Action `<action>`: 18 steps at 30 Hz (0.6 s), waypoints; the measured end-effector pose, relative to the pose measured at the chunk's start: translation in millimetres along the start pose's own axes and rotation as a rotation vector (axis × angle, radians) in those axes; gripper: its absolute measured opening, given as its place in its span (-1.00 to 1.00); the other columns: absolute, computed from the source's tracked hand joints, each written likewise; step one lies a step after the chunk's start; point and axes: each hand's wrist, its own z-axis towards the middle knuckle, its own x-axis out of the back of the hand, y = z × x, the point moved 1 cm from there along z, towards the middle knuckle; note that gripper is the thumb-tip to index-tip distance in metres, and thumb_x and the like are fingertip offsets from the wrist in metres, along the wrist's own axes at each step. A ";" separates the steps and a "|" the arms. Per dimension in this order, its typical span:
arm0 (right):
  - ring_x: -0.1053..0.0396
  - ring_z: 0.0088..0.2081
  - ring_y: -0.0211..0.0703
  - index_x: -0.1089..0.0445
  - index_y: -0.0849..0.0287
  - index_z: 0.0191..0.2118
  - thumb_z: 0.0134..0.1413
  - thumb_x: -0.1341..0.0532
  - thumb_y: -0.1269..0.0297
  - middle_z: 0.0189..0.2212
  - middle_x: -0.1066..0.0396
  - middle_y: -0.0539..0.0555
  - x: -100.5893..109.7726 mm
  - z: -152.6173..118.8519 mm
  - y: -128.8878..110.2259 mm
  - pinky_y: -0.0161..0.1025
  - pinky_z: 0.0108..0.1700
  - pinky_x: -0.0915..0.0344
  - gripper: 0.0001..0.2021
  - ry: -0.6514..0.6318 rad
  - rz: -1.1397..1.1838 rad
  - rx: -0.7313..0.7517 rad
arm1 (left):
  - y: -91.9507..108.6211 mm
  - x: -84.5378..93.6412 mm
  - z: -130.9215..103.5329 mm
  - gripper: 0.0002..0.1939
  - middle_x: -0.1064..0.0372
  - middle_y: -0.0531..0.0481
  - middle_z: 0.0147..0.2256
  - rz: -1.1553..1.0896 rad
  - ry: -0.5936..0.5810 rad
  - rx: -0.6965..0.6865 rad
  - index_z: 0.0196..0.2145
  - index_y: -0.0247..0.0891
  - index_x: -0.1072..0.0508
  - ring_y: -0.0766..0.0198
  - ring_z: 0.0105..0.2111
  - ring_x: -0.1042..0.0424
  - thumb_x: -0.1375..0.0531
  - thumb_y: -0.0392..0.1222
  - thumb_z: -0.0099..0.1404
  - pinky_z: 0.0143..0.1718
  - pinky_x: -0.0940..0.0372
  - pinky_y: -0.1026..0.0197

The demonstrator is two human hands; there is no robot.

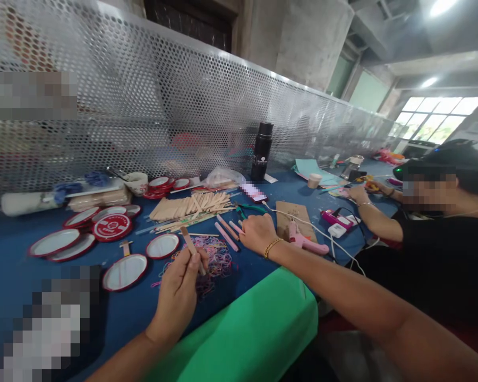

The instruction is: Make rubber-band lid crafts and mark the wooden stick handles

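My left hand (181, 286) is closed around a flat wooden craft stick (189, 244), held up at a slant above a tangle of colourful rubber bands (219, 257). Further out, my right hand (259, 233) has its fingers curled down at a group of slim pink markers (226, 237). A pale pink marker end shows at its fingertips; most of the grip is hidden. Behind that hand lie green-handled pliers (245, 208). A heap of craft sticks (191, 206) is spread beyond the bands. Left of my left hand lies a red-rimmed jar lid (125, 272) with a stick beside its upper edge.
More jar lids (112, 227) lie at the left. A black bottle (262, 151) stands near the perforated metal screen (207, 106). A pink glue gun (305, 241) and white cable lie right of my right hand. A co-worker (434, 228) sits at the right. Green cloth (247, 334) covers the near edge.
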 end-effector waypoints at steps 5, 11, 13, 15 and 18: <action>-0.52 -0.13 0.10 -0.56 0.25 -0.27 0.12 -0.24 0.26 -0.18 -0.58 0.29 19.5 0.3 3.3 -0.12 -0.14 -0.26 -0.81 0.000 0.075 -0.069 | 1.1 -0.2 0.5 -0.82 -0.31 0.07 -0.41 -0.002 0.074 -0.014 -0.25 -0.16 -0.37 0.25 -0.43 -0.28 -0.03 -0.10 0.45 -0.40 -0.20 0.23; -0.43 -0.32 -0.23 -0.44 0.15 -0.23 0.31 -0.15 0.21 -0.31 -0.55 0.04 49.3 -46.9 3.7 -0.30 -0.30 -0.21 -0.83 -0.037 0.397 0.106 | 5.7 -0.3 -3.2 -0.84 -0.17 0.15 -0.50 -0.038 0.118 0.055 -0.24 -0.17 -0.34 0.28 -0.52 -0.17 -0.07 -0.06 0.42 -0.50 -0.13 0.26; -0.39 -0.35 -0.23 -0.41 0.15 -0.24 0.31 -0.16 0.21 -0.35 -0.51 0.02 51.5 -66.7 0.0 -0.30 -0.32 -0.21 -0.84 -0.067 0.623 0.204 | 11.0 -1.8 -4.9 -0.82 -0.15 0.17 -0.50 -0.025 0.074 0.072 -0.16 -0.19 -0.37 0.29 -0.52 -0.15 -0.13 -0.05 0.38 -0.48 -0.13 0.27; -0.38 -0.33 -0.22 -0.41 0.14 -0.25 0.30 -0.18 0.20 -0.35 -0.48 0.01 51.0 -81.9 -2.8 -0.28 -0.28 -0.25 -0.85 -0.072 0.790 0.258 | 15.9 -3.9 -5.8 -0.70 -0.08 0.21 -0.52 -0.045 0.018 0.079 -0.03 -0.20 -0.39 0.31 -0.54 -0.12 -0.20 -0.03 0.34 -0.48 -0.13 0.29; -0.36 -0.33 -0.22 -0.44 0.14 -0.29 0.24 -0.25 0.14 -0.37 -0.46 0.00 47.1 -94.2 -4.8 -0.26 -0.26 -0.31 -0.83 -0.078 1.043 0.203 | 18.3 -6.7 -6.0 -0.75 -0.15 0.19 -0.53 -0.039 -0.075 0.058 -0.15 -0.21 -0.48 0.30 -0.53 -0.17 -0.21 -0.03 0.32 -0.47 -0.15 0.28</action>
